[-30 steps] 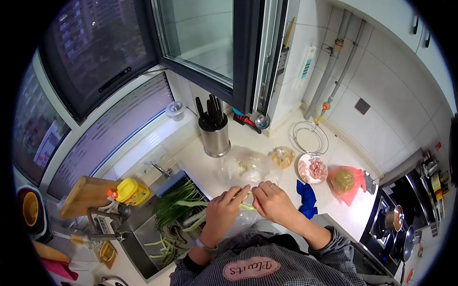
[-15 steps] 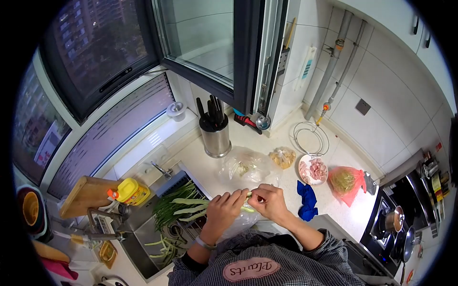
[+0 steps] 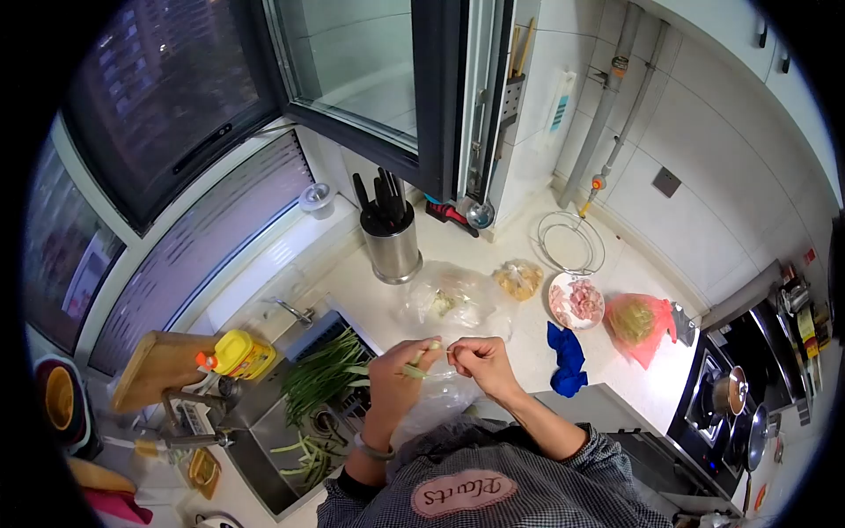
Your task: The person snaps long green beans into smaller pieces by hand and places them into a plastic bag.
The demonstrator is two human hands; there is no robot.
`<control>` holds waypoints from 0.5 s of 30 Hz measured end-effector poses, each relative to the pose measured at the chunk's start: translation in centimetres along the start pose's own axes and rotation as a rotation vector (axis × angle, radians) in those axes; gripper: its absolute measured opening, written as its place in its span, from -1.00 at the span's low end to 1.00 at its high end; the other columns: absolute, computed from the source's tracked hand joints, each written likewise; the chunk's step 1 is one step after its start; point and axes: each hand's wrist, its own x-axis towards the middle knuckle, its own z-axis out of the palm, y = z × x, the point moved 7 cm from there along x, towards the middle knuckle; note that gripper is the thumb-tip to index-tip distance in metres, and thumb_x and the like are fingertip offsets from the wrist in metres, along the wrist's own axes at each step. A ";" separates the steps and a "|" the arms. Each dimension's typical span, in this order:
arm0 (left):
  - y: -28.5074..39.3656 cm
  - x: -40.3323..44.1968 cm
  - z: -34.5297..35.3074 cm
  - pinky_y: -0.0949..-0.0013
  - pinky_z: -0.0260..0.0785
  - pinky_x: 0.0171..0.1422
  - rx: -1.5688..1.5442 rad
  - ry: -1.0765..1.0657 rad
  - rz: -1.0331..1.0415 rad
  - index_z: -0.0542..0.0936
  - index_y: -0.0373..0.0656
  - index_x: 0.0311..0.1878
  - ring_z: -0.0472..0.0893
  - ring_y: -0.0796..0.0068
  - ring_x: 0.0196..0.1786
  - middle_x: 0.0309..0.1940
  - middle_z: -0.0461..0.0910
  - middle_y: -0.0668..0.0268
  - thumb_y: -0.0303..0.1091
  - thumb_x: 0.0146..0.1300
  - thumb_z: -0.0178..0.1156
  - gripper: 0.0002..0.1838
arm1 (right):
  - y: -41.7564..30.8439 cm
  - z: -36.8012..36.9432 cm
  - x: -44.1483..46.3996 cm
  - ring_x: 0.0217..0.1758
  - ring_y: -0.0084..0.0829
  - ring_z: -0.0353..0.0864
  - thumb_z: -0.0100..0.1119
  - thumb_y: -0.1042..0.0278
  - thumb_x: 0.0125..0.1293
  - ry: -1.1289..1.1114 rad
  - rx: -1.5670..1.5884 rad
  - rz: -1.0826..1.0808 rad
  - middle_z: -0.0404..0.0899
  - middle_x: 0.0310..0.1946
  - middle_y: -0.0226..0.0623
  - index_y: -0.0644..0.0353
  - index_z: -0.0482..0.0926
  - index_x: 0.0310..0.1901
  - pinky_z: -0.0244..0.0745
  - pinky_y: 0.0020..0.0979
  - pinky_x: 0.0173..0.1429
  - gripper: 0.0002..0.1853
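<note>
My left hand is closed around a flat green bean, whose pale green ends stick out past the fingers. Close beside it, my right hand pinches something thin and too small to make out near the bean's tip. Below the hands hangs a clear plastic bag. Another clear bag with pale green scraps lies on the counter ahead. In the sink are several green bean pieces, and a bunch of long green leaves rests over a blue-grey rack.
A knife holder stands at the back. To the right are a plate of sliced meat, a yellowish bag, a blue cloth, a red bag and the stove. A yellow bottle stands by the sink.
My hands have moved apart slightly, and the left has turned more upright. The long beans that stretched leftward from it have swung mostly out of sight behind the hand.
</note>
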 end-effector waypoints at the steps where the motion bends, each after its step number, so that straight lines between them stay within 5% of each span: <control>1: -1.3 -0.1 -0.5 0.47 0.50 -0.23 -0.189 0.056 -0.182 0.67 -0.33 -0.31 0.70 0.49 -0.23 -0.34 0.71 0.15 -0.56 0.23 0.27 -0.96 | 0.3 0.3 -0.1 -0.59 -0.70 0.29 0.00 0.58 0.27 -0.031 0.016 0.036 0.49 -0.59 -0.44 0.40 0.62 -0.41 0.19 -0.60 -0.47 -0.80; 3: -1.7 0.4 -2.5 0.54 0.41 -0.34 -0.261 0.107 -0.152 0.66 -0.34 -0.24 0.63 0.62 -0.36 -0.32 0.70 0.16 -0.46 0.30 0.22 -0.88 | 0.5 0.4 -0.4 -0.60 -0.73 0.25 0.03 0.57 0.27 -0.054 0.033 0.051 0.45 -0.63 -0.47 0.39 0.62 -0.40 0.15 -0.61 -0.50 -0.82; 6: -3.7 0.1 -5.7 0.60 0.27 -0.48 -0.529 0.272 -0.407 0.66 -0.22 -0.11 0.41 0.75 -0.56 -0.30 0.70 0.32 -0.31 0.36 0.20 -0.80 | 1.0 0.5 -0.8 -0.62 -0.75 0.23 0.06 0.55 0.27 -0.097 0.065 0.103 0.43 -0.66 -0.48 0.38 0.61 -0.38 0.12 -0.62 -0.52 -0.85; 8: -5.1 0.0 -7.9 0.61 0.09 -0.58 -0.805 0.472 -0.300 0.56 -0.16 0.07 0.23 0.78 -0.64 -0.25 0.65 0.37 -0.10 0.42 0.12 -0.65 | 1.5 0.3 -1.0 -0.62 -0.74 0.26 0.06 0.54 0.27 -0.121 0.081 0.137 0.44 -0.66 -0.47 0.38 0.61 -0.36 0.14 -0.62 -0.52 -0.85; 13: -6.3 -1.2 -13.5 0.64 0.05 -0.61 -0.993 0.782 -0.342 0.43 -0.11 0.19 0.17 0.81 -0.62 -0.16 0.56 0.45 -0.02 0.46 0.03 -0.58 | 3.0 -4.8 -0.4 -0.60 -0.67 0.36 0.03 0.53 0.27 0.034 0.071 0.171 0.51 -0.62 -0.40 0.40 0.62 -0.36 0.25 -0.60 -0.48 -0.82; 15: -6.0 -2.0 -16.3 0.65 0.04 -0.60 -1.052 0.805 -0.160 0.44 -0.09 0.19 0.16 0.82 -0.61 -0.14 0.54 0.49 -0.03 0.48 0.00 -0.60 | 2.7 -7.4 0.4 -0.59 -0.65 0.39 0.01 0.54 0.28 0.085 0.063 0.115 0.54 -0.54 -0.39 0.40 0.65 -0.31 0.27 -0.59 -0.47 -0.81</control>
